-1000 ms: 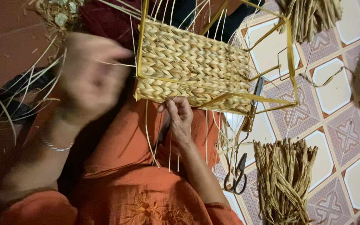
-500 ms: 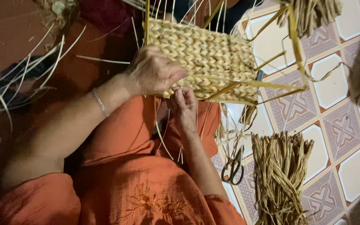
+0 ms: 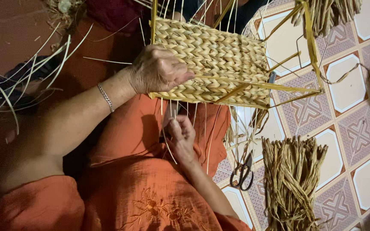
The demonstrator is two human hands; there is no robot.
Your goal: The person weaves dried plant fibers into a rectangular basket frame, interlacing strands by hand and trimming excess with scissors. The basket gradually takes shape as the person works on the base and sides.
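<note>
A half-woven basket (image 3: 219, 55) of pale braided straw sits on a yellow frame (image 3: 311, 47) over my orange-clad lap. My left hand (image 3: 159, 70), a silver bracelet on its wrist, lies on the near left corner of the weave and grips its edge. My right hand (image 3: 180, 134) is just below the basket's lower edge. Its fingers pinch thin pale strands (image 3: 168, 109) that hang down from the weave.
Black-handled scissors (image 3: 243, 173) lie on the patterned tile floor (image 3: 352, 128) beside a thick bundle of dried straw (image 3: 292, 179). A second bundle (image 3: 330, 13) lies at the top right. Loose long strands (image 3: 31, 68) spread over the red floor at left.
My left hand swung in from the left, where it was raised and blurred, and settled on the basket's corner. My right hand dropped slightly below the edge, still on the strands.
</note>
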